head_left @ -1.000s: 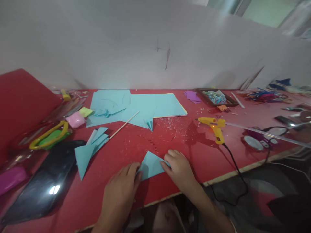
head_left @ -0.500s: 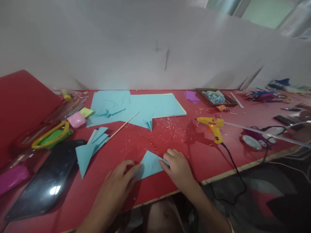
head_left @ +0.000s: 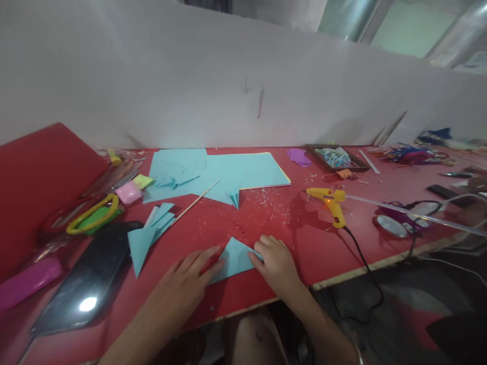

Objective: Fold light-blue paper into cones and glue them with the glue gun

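A folded light-blue sheet of paper lies near the front edge of the red table, its peak pointing away from me. My left hand rests at its left corner, fingers stretched and the thumb apart from them, touching the paper's edge. The right corner is between the thumb and curled fingers of my right hand. To the left, a blue folded-paper piece with layered points lies beside a thin wooden stick.
Behind are blue paper sheets with cut scraps. A yellow glue gun lies at right, its cord over the table edge. A dark phone-like slab lies at left, near yellow-handled scissors. A small tray stands at the back.
The left hand's fingers have straightened and reached a little further forward. The right hand and the paper look nearly the same. The camera view has shifted slightly.
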A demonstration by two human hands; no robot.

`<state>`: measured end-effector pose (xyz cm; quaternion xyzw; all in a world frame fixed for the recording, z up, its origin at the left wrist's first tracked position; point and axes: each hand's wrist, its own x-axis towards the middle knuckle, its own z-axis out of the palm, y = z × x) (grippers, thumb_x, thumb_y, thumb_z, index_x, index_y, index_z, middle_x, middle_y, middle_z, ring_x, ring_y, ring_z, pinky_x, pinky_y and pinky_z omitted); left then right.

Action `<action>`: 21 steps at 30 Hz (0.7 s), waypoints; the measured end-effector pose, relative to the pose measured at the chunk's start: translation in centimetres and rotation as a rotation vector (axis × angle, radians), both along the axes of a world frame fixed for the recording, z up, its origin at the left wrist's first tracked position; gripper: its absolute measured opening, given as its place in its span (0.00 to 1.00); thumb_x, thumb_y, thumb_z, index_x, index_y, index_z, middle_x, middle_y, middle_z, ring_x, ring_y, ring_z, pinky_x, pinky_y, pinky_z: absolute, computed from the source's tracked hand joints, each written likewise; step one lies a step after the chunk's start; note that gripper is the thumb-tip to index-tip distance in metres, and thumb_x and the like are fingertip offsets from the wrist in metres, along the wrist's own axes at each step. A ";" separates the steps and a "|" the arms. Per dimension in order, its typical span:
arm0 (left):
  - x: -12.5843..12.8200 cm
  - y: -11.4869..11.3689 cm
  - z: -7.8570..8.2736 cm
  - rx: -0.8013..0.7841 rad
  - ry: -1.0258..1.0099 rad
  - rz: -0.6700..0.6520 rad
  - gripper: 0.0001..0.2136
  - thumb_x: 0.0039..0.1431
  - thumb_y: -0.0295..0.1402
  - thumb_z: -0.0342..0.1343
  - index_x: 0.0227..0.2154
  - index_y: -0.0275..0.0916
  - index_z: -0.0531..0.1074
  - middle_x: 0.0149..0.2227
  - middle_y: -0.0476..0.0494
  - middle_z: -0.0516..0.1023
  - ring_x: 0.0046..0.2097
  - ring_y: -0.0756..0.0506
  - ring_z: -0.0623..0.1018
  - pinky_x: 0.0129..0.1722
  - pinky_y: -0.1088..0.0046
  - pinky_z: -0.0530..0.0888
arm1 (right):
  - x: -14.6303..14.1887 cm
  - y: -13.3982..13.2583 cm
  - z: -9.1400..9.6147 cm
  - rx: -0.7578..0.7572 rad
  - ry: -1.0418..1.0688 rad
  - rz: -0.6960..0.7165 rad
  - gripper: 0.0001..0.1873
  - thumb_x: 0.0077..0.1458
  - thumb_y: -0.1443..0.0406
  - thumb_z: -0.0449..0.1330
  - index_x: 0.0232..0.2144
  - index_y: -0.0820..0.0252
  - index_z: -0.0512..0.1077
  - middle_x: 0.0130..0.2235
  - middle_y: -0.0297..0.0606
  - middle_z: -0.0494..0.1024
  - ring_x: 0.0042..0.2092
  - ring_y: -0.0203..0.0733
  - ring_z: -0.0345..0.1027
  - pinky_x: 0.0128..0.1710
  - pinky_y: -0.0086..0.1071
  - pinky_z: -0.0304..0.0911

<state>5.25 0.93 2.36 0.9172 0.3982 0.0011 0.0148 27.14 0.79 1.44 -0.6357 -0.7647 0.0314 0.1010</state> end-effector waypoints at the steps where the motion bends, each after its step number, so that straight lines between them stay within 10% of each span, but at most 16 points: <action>1: 0.8 0.1 0.2 0.029 0.009 -0.038 0.29 0.50 0.17 0.41 0.54 0.47 0.61 0.57 0.46 0.63 0.54 0.42 0.67 0.47 0.63 0.67 | 0.0 0.0 0.0 0.001 -0.002 0.000 0.11 0.56 0.61 0.53 0.24 0.59 0.69 0.30 0.34 0.72 0.34 0.37 0.61 0.32 0.31 0.44; 8: 3.9 -0.4 -0.2 -0.028 -0.063 -0.233 0.28 0.58 0.49 0.40 0.58 0.41 0.53 0.60 0.39 0.57 0.59 0.41 0.60 0.54 0.60 0.61 | -0.2 -0.2 -0.3 0.083 -0.016 -0.020 0.12 0.57 0.61 0.52 0.24 0.58 0.69 0.30 0.35 0.72 0.34 0.38 0.62 0.33 0.32 0.44; 21: 1.5 -1.2 -0.3 -0.123 -0.129 -0.230 0.32 0.55 0.51 0.42 0.60 0.47 0.42 0.62 0.44 0.51 0.61 0.42 0.56 0.59 0.59 0.50 | -0.2 -0.2 -0.3 0.072 -0.006 -0.041 0.13 0.57 0.60 0.52 0.25 0.58 0.69 0.30 0.35 0.72 0.35 0.38 0.63 0.34 0.32 0.45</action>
